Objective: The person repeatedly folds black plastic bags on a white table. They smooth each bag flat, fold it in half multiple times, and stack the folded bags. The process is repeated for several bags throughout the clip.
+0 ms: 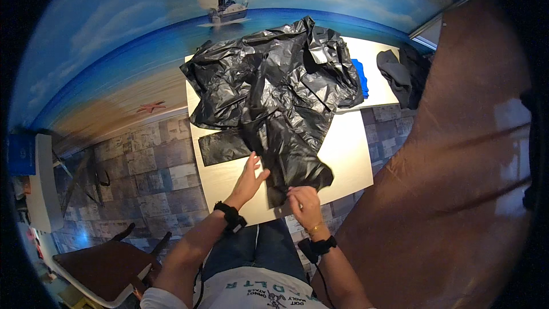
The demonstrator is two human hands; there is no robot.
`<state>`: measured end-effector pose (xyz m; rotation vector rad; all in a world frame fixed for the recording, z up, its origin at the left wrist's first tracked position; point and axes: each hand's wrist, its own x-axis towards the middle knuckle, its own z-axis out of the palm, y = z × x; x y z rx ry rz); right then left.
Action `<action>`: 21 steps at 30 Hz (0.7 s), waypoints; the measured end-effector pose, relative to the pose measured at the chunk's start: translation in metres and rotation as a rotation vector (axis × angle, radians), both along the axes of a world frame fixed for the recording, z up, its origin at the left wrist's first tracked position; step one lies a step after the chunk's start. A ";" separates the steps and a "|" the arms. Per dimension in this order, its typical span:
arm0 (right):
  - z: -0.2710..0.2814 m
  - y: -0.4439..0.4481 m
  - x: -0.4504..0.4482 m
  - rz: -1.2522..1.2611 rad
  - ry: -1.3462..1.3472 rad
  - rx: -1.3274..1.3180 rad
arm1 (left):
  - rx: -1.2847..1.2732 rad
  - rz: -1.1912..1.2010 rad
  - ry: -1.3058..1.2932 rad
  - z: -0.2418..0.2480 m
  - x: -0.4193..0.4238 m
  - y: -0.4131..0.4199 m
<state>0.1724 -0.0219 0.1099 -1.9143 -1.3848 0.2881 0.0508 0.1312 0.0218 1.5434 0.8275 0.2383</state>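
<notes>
A large crumpled sheet of black plastic film, likely a plastic bag [274, 81], is spread over the pale table [347, 146], its narrower end hanging towards me near the front edge. With fingers curled, my right hand [305, 206] pinches that near end. My left hand [248, 180] is beside the plastic's left side, fingers apart, holding nothing that I can see; whether its fingertips touch the plastic I cannot tell. A flat folded black plastic piece [224, 146] lies left of the sheet, partly under it.
Folded blue cloth [360, 78] and dark grey cloth [394, 75] lie on the table's far right part. A large brown sheet or curtain [463, 171] hangs at the right. A brown chair [103, 266] stands at the lower left, and a mural wall rises behind the table.
</notes>
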 end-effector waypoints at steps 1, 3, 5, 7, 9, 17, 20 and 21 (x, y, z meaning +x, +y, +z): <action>0.002 0.000 -0.003 0.057 0.071 -0.009 | -0.288 0.133 -0.050 -0.003 0.007 -0.003; 0.009 -0.001 -0.005 0.105 0.198 -0.111 | -0.369 0.256 0.037 -0.009 0.019 -0.002; 0.013 -0.008 -0.004 0.155 0.302 -0.268 | -0.285 0.279 0.136 -0.013 0.024 0.002; 0.013 -0.019 0.003 0.136 0.323 -0.277 | -0.394 0.344 0.257 0.019 0.034 0.012; 0.016 -0.037 0.019 0.087 0.347 -0.420 | -0.601 0.373 -0.046 0.009 0.040 0.010; 0.001 -0.087 0.104 -0.145 -0.188 -0.492 | -0.539 0.449 -0.482 0.096 0.077 0.016; 0.021 -0.079 0.134 -0.193 -0.241 -0.229 | -0.430 0.336 -0.594 0.140 0.093 0.006; 0.019 -0.083 0.150 -0.222 -0.262 -0.133 | -0.329 0.312 -0.586 0.157 0.100 -0.001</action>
